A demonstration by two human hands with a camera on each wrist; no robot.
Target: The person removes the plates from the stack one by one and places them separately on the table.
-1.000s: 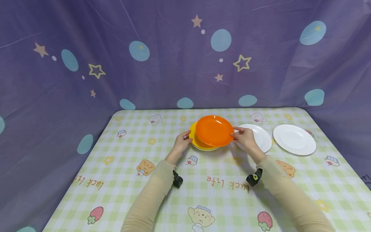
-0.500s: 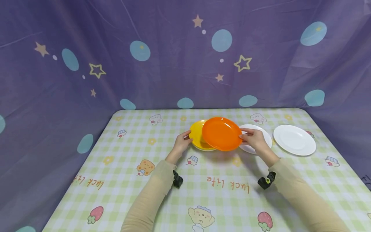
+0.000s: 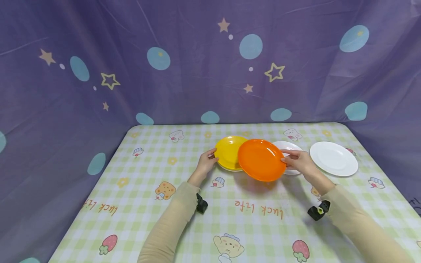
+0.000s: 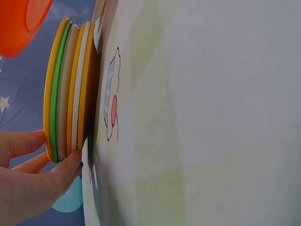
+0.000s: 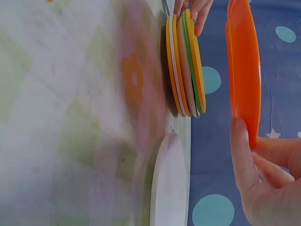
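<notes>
In the head view, my right hand (image 3: 300, 163) pinches the right rim of an orange plate (image 3: 262, 160), held above the table and slightly tilted. It overlaps the right side of a yellow plate (image 3: 228, 152), the top one of a stack. Seen from the left wrist, the stack (image 4: 70, 94) has yellow, green, white and orange-yellow edges. My left hand (image 3: 205, 163) grips its left edge, fingers and thumb spread across the plates' rims. From the right wrist, the orange plate (image 5: 244, 70) is edge-on, with my thumb on one face and the other fingers behind.
A white plate (image 3: 292, 146) lies to the right of the stack, partly covered by the orange plate and my right hand. Farther right lies another white plate (image 3: 333, 159). A checked cloth (image 3: 250, 226) covers the table, and a purple curtain (image 3: 197, 84) hangs behind it.
My right hand has carried the orange plate to the right and toward me, uncovering more of the yellow plate. My left hand has stayed in place on the stack.
</notes>
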